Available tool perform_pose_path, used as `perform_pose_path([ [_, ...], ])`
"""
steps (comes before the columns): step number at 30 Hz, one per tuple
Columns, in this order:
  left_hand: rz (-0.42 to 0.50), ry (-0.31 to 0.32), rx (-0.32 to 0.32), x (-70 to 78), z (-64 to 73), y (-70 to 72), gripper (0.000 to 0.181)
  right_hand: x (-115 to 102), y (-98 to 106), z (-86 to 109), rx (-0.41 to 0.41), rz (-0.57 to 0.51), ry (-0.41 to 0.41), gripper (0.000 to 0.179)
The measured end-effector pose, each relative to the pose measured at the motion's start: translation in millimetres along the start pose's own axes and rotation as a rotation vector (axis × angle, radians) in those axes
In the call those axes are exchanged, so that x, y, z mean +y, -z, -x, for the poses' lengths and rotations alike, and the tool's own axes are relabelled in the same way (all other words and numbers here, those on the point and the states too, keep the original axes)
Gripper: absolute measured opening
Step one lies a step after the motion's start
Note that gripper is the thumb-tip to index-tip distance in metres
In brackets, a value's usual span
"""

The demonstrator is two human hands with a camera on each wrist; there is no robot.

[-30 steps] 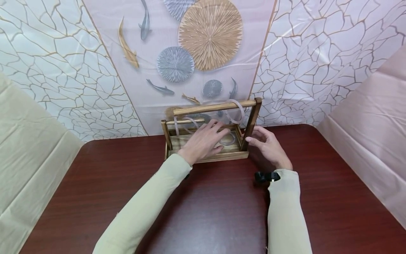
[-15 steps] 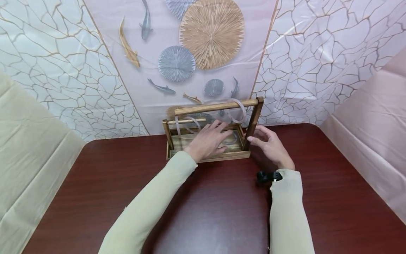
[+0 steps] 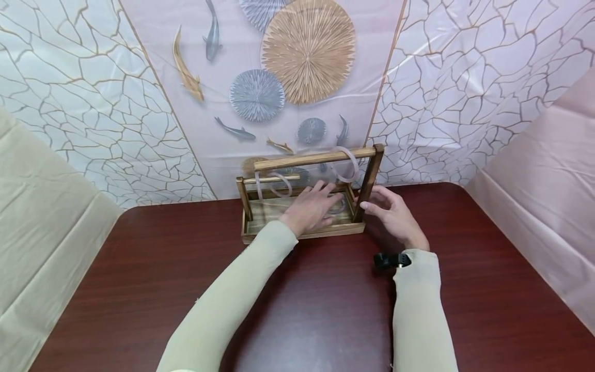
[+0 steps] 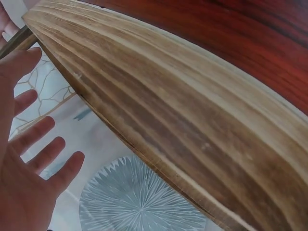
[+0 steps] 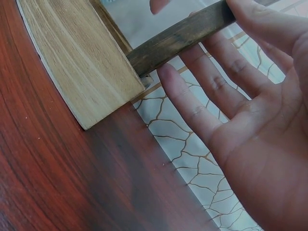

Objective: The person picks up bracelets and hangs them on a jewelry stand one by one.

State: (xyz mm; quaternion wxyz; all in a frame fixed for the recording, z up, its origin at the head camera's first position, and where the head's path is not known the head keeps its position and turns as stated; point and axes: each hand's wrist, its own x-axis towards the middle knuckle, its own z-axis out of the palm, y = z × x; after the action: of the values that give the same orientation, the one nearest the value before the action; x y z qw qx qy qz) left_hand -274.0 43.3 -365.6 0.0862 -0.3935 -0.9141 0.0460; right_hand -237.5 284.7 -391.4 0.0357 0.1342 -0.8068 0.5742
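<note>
A wooden jewellery stand (image 3: 313, 159) has a shallow tray base, side posts and two crossbars. Pale translucent bangles hang on it: one bangle (image 3: 356, 166) at the upper bar's right, another bangle (image 3: 290, 187) at the lower back bar, and a third, nearly edge-on bangle (image 3: 259, 187) at the left. Inside the tray's right part lies a bangle (image 3: 343, 205), partly hidden by my left hand (image 3: 310, 207). That hand hovers over the tray with loosely spread fingers; whether it touches the bangle cannot be seen. My right hand (image 3: 394, 214) holds the right post (image 5: 180, 39) between thumb and fingers.
The stand sits near the back edge of a dark red wooden table (image 3: 321, 299). Behind it hangs a patterned cloth (image 3: 204, 139) with fish and round motifs. Beige cloth (image 3: 51, 243) borders the left side, and pinkish cloth the right. A black strap (image 3: 392, 260) circles the right wrist.
My left hand has shifted slightly to the right and lower over the tray, showing more of the tray's left part. The right hand stays at the post, and the stand has not moved.
</note>
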Motion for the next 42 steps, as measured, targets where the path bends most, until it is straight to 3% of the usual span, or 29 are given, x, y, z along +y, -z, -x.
perform_pose_path([
  [12,-0.029,0.002,-0.024,3.1,-10.9,-1.4,0.065,-2.2,2.7,-0.5,0.012,0.051,-0.035,0.042],
  [28,0.081,0.079,-0.119,1.2,-22.7,-15.9,0.067,-2.1,1.5,0.8,0.004,0.018,-0.056,0.042],
  [38,0.06,0.077,-0.061,2.6,-31.4,-25.3,0.059,0.6,2.6,-0.4,-0.005,-0.036,0.007,0.045],
  [42,0.06,0.084,-0.083,2.7,-31.7,-25.1,0.059,0.9,1.5,-0.4,-0.006,-0.04,0.008,0.045],
])
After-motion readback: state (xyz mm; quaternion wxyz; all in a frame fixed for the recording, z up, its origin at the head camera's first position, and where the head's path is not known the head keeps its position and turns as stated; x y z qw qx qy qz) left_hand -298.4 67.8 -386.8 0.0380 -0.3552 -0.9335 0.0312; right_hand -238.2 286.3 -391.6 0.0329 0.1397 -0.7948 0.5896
